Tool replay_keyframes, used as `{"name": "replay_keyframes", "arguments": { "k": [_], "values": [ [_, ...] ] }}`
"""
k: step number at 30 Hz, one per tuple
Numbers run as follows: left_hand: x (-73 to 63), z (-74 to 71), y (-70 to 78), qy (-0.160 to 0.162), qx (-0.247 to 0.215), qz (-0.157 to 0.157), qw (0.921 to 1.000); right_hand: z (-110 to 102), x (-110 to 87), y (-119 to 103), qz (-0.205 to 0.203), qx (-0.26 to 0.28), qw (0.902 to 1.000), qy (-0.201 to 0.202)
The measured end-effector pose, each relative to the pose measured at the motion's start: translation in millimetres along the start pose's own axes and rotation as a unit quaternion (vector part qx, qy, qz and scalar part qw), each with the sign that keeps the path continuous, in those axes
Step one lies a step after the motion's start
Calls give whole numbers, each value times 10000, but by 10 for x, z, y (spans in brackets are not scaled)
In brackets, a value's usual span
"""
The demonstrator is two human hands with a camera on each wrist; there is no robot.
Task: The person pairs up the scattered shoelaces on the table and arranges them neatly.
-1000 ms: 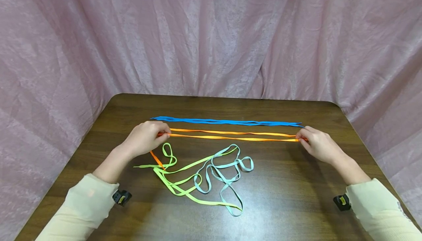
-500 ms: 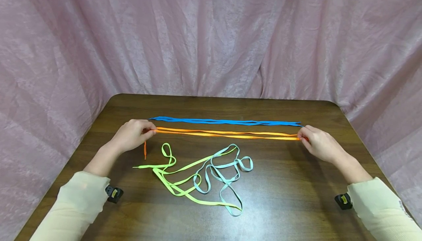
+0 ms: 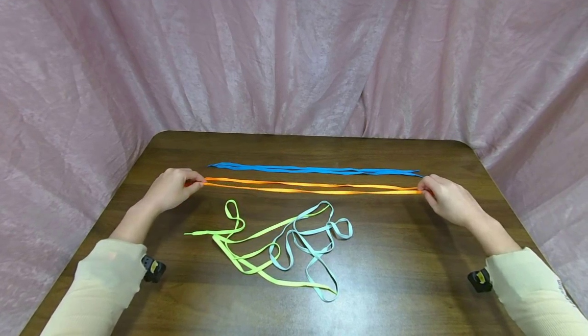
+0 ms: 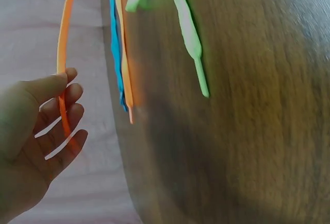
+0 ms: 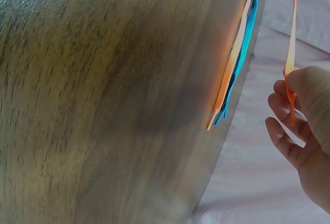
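Left hand (image 3: 172, 189): thumb and forefinger pinch one end of an orange lace (image 4: 63, 38), its tail hanging across the other, loosely bent fingers. Right hand (image 3: 447, 200): thumb and forefinger pinch the opposite end, a short tail showing past the grip. Between the hands the lace runs nearly straight, crosswise to the person, and the wrist views show it raised off the wooden table (image 3: 390, 274). A second orange lace (image 4: 124, 38) lies along the table, touching or just beside blue laces (image 3: 312, 170) on its far side; contact cannot be told. Head view: two orange strands, side by side; which one is held is unclear from there. Nearer the person, a yellow-green lace (image 3: 294, 284) lies in loose loops, tangled on its right with a pale blue lace (image 3: 319, 258). Farther out: cream sleeves (image 3: 107, 269) on both forearms, a black device (image 3: 153, 269) at each wrist, a pink curtain (image 3: 294, 55) behind the far table edge.
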State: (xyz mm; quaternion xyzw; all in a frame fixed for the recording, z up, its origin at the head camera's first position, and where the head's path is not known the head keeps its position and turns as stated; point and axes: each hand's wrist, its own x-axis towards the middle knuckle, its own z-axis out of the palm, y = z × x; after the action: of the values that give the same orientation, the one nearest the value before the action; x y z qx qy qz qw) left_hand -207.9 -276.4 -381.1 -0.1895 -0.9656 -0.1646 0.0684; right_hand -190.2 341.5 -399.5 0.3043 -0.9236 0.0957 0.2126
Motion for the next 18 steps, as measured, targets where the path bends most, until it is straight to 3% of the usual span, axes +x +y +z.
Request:
{"name": "replay_keyframes", "arguments": {
  "k": [18],
  "values": [
    [-71,29,-220,-178,-62,-524,9984,16,-89,107,155,-12,9999,60]
  ]
}}
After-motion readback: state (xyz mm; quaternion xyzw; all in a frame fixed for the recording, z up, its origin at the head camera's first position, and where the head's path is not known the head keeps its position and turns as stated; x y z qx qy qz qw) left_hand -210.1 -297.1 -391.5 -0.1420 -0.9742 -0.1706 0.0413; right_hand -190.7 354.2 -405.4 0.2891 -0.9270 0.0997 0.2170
